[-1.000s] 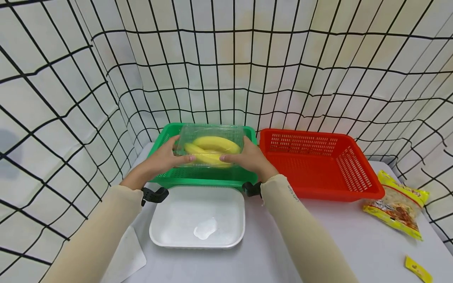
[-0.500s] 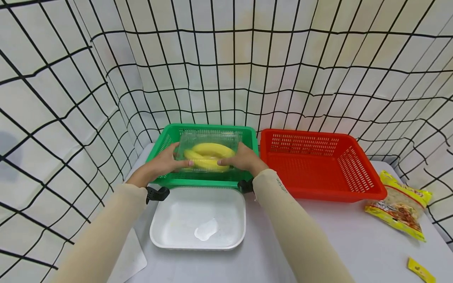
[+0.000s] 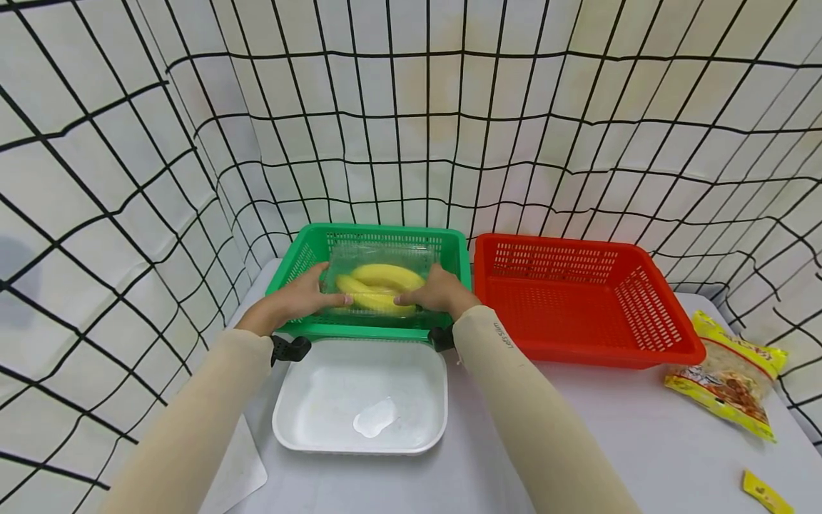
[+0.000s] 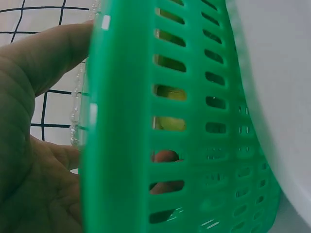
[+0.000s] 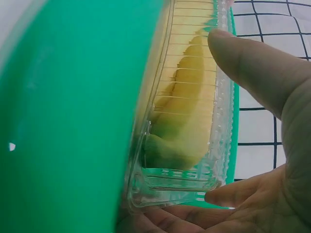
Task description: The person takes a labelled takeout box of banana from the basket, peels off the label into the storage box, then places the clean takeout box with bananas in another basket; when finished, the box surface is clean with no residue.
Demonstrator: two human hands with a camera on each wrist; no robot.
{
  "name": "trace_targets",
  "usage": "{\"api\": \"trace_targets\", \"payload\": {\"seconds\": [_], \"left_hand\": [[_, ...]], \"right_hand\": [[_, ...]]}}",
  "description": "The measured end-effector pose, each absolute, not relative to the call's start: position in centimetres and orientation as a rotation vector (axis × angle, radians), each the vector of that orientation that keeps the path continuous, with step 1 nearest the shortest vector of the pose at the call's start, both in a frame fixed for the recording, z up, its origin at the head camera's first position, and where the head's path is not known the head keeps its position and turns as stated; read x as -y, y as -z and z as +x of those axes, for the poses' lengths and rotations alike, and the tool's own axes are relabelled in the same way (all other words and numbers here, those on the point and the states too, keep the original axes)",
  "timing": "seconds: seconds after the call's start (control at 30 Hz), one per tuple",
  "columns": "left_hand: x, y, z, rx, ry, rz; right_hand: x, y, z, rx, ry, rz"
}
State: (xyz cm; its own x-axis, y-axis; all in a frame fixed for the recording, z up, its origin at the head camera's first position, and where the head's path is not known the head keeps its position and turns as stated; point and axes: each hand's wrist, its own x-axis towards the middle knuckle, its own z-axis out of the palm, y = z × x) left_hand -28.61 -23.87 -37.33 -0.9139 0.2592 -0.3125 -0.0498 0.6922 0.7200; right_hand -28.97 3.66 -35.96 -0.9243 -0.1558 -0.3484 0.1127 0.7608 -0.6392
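Observation:
A clear plastic clamshell box (image 3: 382, 257) with yellow bananas (image 3: 385, 277) inside sits within the green basket (image 3: 452, 246) in the head view. My left hand (image 3: 302, 294) grips the box's left end, thumb along its near side. At the opposite end my right hand (image 3: 443, 291) holds it the same way. The right wrist view shows the ridged box wall (image 5: 189, 182) close up, with the thumb (image 5: 252, 65) on it and fingers curled beneath its end. Through the basket's slots in the left wrist view, left fingertips (image 4: 167, 156) show low beside the box.
A red basket (image 3: 552, 307) stands to the right of the green one. In front lies a white foam tray (image 3: 334, 400). A yellow-edged food packet (image 3: 728, 378) and a small yellow sachet (image 3: 767, 492) lie at the right. Black wire grid (image 3: 427, 143) encloses the back and sides.
Both hands have lowered the box of bananas into the green basket, bringing it slightly nearer. The baskets and tray have stayed in place.

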Motion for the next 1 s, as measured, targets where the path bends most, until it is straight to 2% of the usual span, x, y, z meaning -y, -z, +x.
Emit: {"api": "trace_targets", "payload": {"seconds": [1.0], "left_hand": [[23.8, 37.82, -28.3, -2.638, -0.909, 0.273]], "right_hand": [[-3.28, 36.72, -29.08, -2.576, 0.953, -0.024]]}}
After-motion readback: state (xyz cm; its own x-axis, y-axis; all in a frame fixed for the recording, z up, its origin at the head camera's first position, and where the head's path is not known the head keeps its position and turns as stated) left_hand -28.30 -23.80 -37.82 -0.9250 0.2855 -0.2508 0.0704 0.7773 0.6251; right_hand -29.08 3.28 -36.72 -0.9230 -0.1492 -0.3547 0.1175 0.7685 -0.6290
